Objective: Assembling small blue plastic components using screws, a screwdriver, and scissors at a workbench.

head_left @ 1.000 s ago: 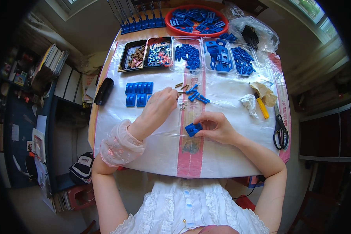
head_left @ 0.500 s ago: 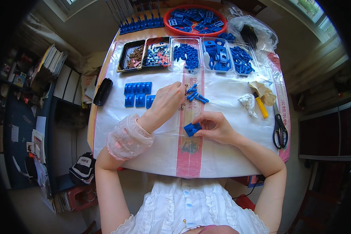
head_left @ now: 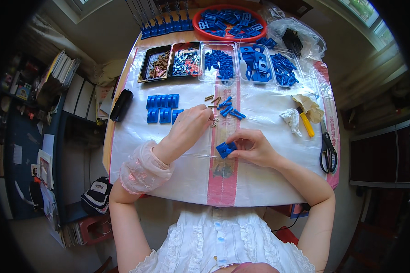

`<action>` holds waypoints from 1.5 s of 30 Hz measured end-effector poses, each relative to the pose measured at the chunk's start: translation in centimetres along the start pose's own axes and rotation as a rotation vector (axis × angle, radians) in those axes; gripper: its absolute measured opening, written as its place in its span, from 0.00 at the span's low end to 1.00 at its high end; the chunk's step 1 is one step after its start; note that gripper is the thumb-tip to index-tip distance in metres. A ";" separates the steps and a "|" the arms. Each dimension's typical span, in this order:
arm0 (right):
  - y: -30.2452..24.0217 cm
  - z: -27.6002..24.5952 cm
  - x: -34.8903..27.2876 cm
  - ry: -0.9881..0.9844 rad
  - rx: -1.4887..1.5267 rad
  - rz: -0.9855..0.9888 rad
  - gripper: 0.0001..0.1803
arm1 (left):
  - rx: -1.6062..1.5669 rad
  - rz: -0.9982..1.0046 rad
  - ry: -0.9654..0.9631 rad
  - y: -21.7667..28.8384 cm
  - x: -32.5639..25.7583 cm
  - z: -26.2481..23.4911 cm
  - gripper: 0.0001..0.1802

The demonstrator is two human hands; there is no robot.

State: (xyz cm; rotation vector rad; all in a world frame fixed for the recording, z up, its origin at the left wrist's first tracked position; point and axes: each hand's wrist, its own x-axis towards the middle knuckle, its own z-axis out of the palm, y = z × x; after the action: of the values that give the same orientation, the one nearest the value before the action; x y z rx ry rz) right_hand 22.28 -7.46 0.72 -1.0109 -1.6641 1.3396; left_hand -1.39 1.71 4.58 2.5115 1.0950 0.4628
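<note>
My right hand (head_left: 256,148) pinches a blue plastic block (head_left: 223,150) between thumb and fingers, just above the pink-striped part of the sheet. My left hand (head_left: 188,125) is closed at the fingertips beside a few small metal nuts (head_left: 215,122); whatever it pinches is too small or hidden to make out. Beyond those fingertips lie several brass-coloured screws (head_left: 212,101). Right of the screws is a loose cluster of small blue plastic pieces (head_left: 231,110). More blue blocks (head_left: 162,101) stand in two rows to the left, the last one partly covered by my left hand.
Trays of screws (head_left: 159,67), nuts (head_left: 185,61) and blue parts (head_left: 219,63) line the back. Behind them are a red basin (head_left: 196,28) and blue blocks with upright rods (head_left: 166,30). Scissors (head_left: 327,154), a yellow-handled tool (head_left: 307,125) and crumpled paper lie right, a black case (head_left: 121,105) left.
My left hand has drawn back toward me and slightly left, from the screws to beside the nuts, uncovering the screws. My right hand keeps hold of the blue block in nearly the same place.
</note>
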 end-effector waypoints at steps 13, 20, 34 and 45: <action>0.0 0.0 -0.1 -0.016 0.001 0.006 0.18 | 0.053 0.019 0.023 -0.4 0.0 0.8 0.06; -0.3 0.0 -0.1 0.001 -0.007 0.010 0.17 | 0.120 0.061 0.050 -0.9 -0.2 1.7 0.07; -0.6 0.2 -0.1 0.052 -0.064 -0.045 0.18 | -0.589 -0.080 0.138 4.5 -4.2 0.8 0.08; -0.3 0.2 -0.1 0.101 -0.079 -0.088 0.18 | -0.984 -0.278 -0.038 2.9 -4.2 1.8 0.08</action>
State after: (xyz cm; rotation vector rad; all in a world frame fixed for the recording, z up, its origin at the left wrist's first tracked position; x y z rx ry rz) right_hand 22.13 -7.66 0.99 -1.0209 -1.6766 1.1553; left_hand -1.49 -3.57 3.67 1.4849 0.8693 0.6597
